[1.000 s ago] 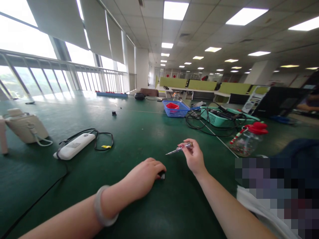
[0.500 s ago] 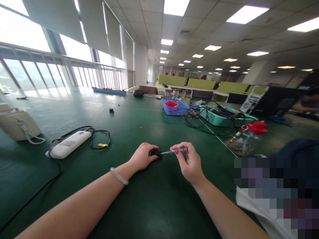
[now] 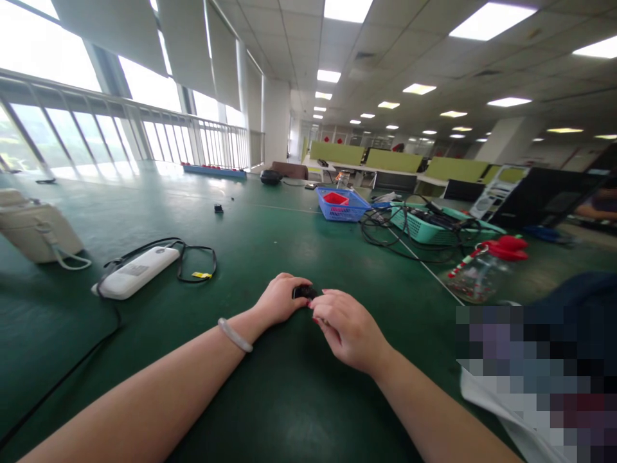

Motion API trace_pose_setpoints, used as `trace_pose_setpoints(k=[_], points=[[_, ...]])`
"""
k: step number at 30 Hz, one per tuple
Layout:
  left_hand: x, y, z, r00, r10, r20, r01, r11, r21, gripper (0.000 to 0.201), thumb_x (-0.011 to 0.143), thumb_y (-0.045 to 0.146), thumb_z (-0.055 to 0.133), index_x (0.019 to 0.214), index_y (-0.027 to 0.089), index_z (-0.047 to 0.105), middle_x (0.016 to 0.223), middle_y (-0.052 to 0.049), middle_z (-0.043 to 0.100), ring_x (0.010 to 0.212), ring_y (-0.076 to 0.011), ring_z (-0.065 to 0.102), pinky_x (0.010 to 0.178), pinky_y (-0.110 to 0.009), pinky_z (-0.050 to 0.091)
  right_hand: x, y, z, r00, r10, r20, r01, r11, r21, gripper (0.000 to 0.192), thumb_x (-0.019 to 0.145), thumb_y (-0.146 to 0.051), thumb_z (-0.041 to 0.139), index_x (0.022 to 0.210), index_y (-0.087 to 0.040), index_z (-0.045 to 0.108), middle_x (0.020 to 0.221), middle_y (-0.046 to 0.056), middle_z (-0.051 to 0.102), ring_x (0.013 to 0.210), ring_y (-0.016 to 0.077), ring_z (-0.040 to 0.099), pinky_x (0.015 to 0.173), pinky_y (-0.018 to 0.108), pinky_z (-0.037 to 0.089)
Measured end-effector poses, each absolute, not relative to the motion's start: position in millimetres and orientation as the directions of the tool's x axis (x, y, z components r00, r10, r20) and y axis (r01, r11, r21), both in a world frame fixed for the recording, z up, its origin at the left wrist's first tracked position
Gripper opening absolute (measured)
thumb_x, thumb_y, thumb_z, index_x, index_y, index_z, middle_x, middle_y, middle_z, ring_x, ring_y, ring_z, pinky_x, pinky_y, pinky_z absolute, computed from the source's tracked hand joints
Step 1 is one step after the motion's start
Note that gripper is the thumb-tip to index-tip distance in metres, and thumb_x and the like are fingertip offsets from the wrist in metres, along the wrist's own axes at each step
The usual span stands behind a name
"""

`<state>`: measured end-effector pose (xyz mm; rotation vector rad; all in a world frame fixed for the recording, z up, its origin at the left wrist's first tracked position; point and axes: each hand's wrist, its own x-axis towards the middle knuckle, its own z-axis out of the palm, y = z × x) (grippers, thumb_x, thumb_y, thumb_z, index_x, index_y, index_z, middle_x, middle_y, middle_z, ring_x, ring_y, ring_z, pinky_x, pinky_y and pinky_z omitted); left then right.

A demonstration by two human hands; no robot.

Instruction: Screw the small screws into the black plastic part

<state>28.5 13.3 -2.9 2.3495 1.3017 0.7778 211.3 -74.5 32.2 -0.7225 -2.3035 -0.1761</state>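
Observation:
My left hand (image 3: 281,298) rests on the green table (image 3: 270,251) and grips a small black part (image 3: 304,292) between its fingertips. My right hand (image 3: 348,328) is curled right beside it, fingers touching the black part. The thin screwdriver seen earlier is hidden inside or under the right hand; I cannot see its tip. A pale bangle (image 3: 234,335) sits on my left wrist.
A white power strip (image 3: 137,272) with a black cord (image 3: 196,257) lies to the left, a beige device (image 3: 41,233) beyond it. A blue basket (image 3: 340,207), a teal basket (image 3: 424,228) with cables and a red-lidded jar (image 3: 482,270) stand at the right.
My right hand has dropped and closed over the black part, hiding the screwdriver. Earlier the left hand slid the part forward on the table.

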Motion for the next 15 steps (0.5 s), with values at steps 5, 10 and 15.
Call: trace_pose_setpoints(k=[5, 10, 15], points=[[30, 13, -4, 0.417, 0.86, 0.294, 0.663, -0.509, 0.549, 0.044, 0.074, 0.024, 0.066, 0.118, 0.026, 0.067, 0.108, -0.004, 0.071, 0.111, -0.0244, 0.058, 0.099, -0.036, 0.046, 205, -78, 32, -0.668, 0.461, 0.584, 0.53, 0.846, -0.062, 0.022, 0.084, -0.009, 0.055, 0.102, -0.021, 0.059, 0.1, 0.004, 0.07, 0.095, 0.0192, 0.064, 0.104, 0.044, 0.044], [29, 12, -3, 0.425, 0.862, 0.276, 0.677, -0.505, 0.536, 0.037, 0.075, 0.028, 0.067, 0.112, 0.028, 0.068, 0.109, -0.004, 0.07, 0.111, -0.0249, 0.058, 0.099, -0.037, 0.046, 210, -76, 33, -0.591, 0.489, 0.641, 0.55, 0.826, -0.123, 0.022, 0.086, -0.011, 0.053, 0.102, -0.025, 0.06, 0.098, 0.003, 0.07, 0.094, 0.0192, 0.066, 0.104, 0.046, 0.045], [29, 10, 0, 0.435, 0.862, 0.261, 0.674, -0.504, 0.54, 0.04, 0.076, 0.033, 0.069, 0.116, 0.027, 0.066, 0.11, -0.004, 0.071, 0.111, -0.025, 0.058, 0.1, -0.037, 0.045, 216, -72, 32, -0.444, 0.526, 0.725, 0.58, 0.786, -0.215, 0.016, 0.089, -0.016, 0.054, 0.101, -0.026, 0.058, 0.095, 0.002, 0.071, 0.089, 0.0187, 0.068, 0.102, 0.048, 0.048]])
